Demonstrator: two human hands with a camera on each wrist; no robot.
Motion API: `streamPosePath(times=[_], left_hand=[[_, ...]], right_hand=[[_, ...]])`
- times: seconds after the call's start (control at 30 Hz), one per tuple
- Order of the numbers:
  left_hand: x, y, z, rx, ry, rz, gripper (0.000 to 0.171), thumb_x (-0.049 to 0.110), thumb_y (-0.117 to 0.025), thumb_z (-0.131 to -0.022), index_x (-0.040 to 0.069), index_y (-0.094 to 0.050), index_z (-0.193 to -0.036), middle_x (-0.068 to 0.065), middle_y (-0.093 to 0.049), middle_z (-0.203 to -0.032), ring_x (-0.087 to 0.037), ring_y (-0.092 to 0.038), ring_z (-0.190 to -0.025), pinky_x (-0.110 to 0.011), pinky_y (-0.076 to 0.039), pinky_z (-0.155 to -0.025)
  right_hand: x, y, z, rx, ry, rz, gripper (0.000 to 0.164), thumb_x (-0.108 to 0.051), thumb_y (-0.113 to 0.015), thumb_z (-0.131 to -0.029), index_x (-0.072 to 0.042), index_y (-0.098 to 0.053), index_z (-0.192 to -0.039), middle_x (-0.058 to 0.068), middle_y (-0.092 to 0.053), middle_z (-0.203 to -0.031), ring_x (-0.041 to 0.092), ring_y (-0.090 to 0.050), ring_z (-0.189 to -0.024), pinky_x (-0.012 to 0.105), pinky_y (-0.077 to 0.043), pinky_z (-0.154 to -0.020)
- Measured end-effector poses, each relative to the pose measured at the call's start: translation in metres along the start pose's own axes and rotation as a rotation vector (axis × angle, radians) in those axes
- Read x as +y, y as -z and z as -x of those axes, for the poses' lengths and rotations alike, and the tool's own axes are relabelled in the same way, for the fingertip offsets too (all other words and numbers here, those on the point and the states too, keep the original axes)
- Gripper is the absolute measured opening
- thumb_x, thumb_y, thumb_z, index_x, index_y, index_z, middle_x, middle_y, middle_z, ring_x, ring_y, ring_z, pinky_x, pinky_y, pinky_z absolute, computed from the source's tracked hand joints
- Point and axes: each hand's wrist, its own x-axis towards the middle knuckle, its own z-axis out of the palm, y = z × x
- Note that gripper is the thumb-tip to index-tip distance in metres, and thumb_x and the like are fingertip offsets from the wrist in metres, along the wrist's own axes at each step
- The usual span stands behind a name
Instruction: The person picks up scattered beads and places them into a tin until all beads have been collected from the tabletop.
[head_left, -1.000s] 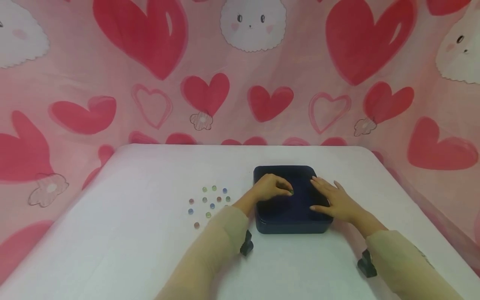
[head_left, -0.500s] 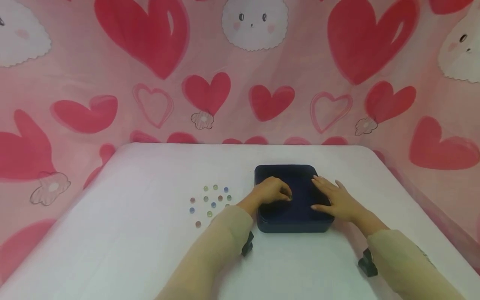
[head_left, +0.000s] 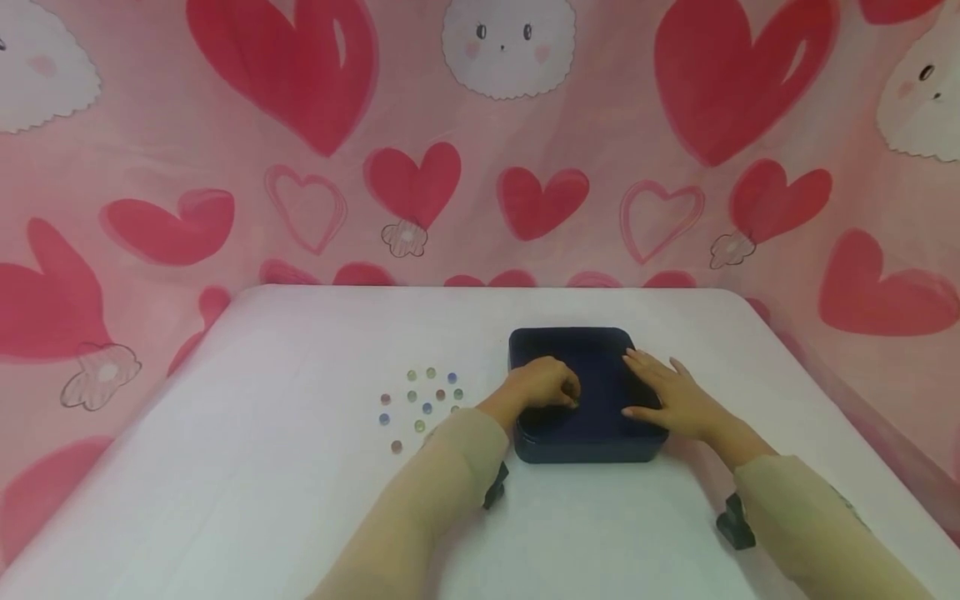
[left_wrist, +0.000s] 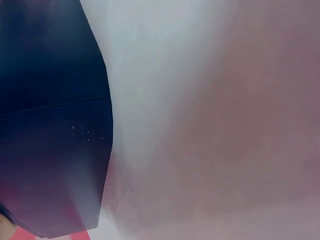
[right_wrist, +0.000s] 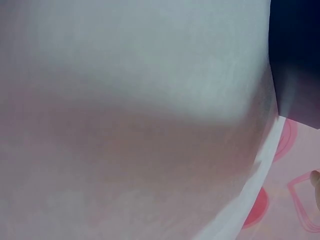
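A dark blue box (head_left: 588,451) with rounded corners stands on the white table, right of centre in the head view. My left hand (head_left: 542,382) is low over its dark top, thumb and fingertips pinched together round a small marble that is now almost wholly hidden. Spread over the box's right side, my right hand (head_left: 678,403) touches its edge with straight fingers. The left wrist view shows the box side (left_wrist: 55,155) and one fingertip at the bottom left corner. At right in the right wrist view is a box corner (right_wrist: 297,55), with a fingertip lower down.
Several small glass marbles lie loose left of the box, among them a blue marble (head_left: 427,408) and a brown marble (head_left: 397,447); my left sleeve (head_left: 427,492) passes close beside them. A pink heart-patterned cloth (head_left: 480,125) hangs behind the white table (head_left: 262,467).
My left hand has moved slightly down and back toward the left over the box, and the green marble at its fingertips has gone out of sight. The right hand stays in place.
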Motion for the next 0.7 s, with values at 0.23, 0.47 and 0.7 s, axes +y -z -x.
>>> streamPosePath(times=[0.23,0.47,0.7], left_hand=[[0.0008,-0.0009,-0.0018,-0.039,0.003,-0.046,0.011,0.027,-0.067,-0.075,0.025,-0.067,-0.086,0.015,-0.061,-0.083,0.0,-0.053,-0.077,-0.018,-0.042,-0.069],[0.001,-0.0012,-0.0009,-0.033,0.004,-0.073,0.011,0.029,-0.066,-0.075,0.027,-0.067,-0.085,0.016,-0.061,-0.083,0.0,-0.053,-0.077,-0.019,-0.043,-0.068],[0.0011,-0.0011,-0.0007,-0.034,0.011,-0.07,0.011,0.029,-0.066,-0.075,0.027,-0.067,-0.086,0.016,-0.061,-0.082,0.001,-0.053,-0.076,-0.018,-0.043,-0.067]], right_hand=[[0.0016,-0.0007,0.0005,0.007,0.008,0.003,0.079,-0.047,-0.056,-0.077,0.001,-0.027,-0.133,0.018,-0.022,-0.138,0.034,-0.015,-0.125,0.052,0.003,-0.098],[0.004,-0.0018,-0.001,0.008,0.01,0.01,0.079,-0.047,-0.056,-0.077,0.001,-0.027,-0.133,0.018,-0.022,-0.138,0.033,-0.015,-0.126,0.052,0.003,-0.098],[0.0043,-0.0018,-0.0015,0.009,0.013,0.004,0.078,-0.046,-0.056,-0.078,0.001,-0.026,-0.133,0.018,-0.022,-0.138,0.033,-0.015,-0.126,0.053,0.002,-0.098]])
